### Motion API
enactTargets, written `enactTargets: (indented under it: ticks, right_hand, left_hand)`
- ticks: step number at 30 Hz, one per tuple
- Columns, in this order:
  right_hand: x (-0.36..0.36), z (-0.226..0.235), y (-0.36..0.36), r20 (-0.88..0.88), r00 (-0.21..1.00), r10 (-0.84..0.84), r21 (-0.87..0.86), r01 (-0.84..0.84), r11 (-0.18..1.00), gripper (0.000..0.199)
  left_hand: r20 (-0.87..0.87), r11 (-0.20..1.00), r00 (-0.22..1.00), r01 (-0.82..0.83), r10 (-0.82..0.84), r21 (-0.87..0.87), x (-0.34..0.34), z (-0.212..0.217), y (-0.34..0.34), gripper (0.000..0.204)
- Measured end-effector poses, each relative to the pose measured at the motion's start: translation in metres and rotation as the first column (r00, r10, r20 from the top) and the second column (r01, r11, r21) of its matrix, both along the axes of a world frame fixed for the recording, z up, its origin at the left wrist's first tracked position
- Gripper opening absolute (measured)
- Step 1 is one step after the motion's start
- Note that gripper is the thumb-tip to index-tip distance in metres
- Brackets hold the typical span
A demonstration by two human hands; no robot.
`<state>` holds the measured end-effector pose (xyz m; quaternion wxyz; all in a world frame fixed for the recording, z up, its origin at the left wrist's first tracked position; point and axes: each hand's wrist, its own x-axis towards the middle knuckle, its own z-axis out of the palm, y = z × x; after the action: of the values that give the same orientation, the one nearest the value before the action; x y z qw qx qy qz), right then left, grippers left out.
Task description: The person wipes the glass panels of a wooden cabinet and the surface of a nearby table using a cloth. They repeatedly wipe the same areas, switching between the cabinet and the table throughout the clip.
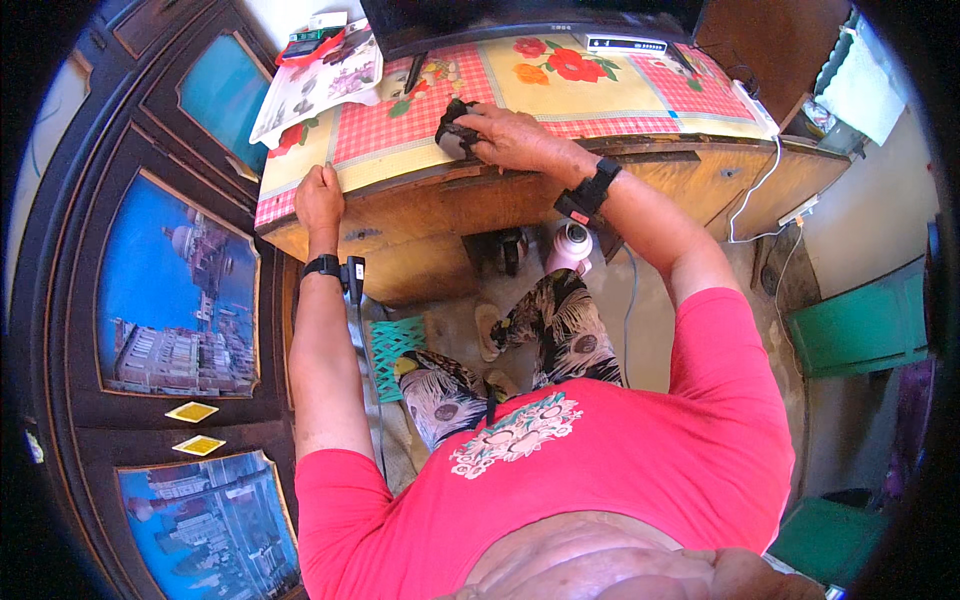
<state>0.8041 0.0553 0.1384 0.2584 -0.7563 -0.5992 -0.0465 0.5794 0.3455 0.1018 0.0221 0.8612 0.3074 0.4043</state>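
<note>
Cannot fully see a crumpled black-and-grey cloth [456, 134], pinched by the right hand [508, 138] near the front edge of the floral-covered wooden desk [420, 200]. See the left hand [320, 202] fisted farther left, but cannot tell its contents.

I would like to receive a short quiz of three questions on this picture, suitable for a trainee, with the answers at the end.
1. Multiple choice: what does the right hand hold?
A) a red pen
B) a dark crumpled cloth
C) a white cup

2. True or false: the pink flask is lower down than the flower-patterned table cover.

3. Short answer: which hand is nearer to the dark wardrobe?

Key:
1. B
2. True
3. The left hand
</note>
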Motion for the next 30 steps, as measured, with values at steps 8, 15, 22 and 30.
enactTargets:
  ticks: [8, 15, 22, 30]
  right_hand:
    - [0.118, 0.013, -0.085, 0.133, 0.873, -0.469, -0.115, 0.483, 0.868, 0.047]
    - [0.190, 0.037, -0.216, 0.275, 0.493, -0.825, -0.230, 0.867, 0.442, 0.039]
    - [0.211, 0.023, -0.185, 0.065, 0.651, -0.756, -0.241, 0.746, 0.621, 0.043]
    - [0.138, 0.024, -0.046, -0.124, 0.890, -0.438, -0.288, 0.390, 0.875, 0.049]
  left_hand:
    - [0.005, 1.000, 1.000, -0.001, 0.001, -0.022, 0.001, 0.000, 0.000, 0.039]
    - [-0.013, 1.000, 1.000, -0.008, 0.009, 0.014, 0.000, 0.000, -0.001, 0.039]
    - [0.014, 1.000, 1.000, -0.002, 0.002, -0.015, 0.000, -0.001, 0.000, 0.037]
    - [0.039, 1.000, 0.999, 0.009, -0.009, 0.002, 0.000, 0.000, -0.001, 0.039]
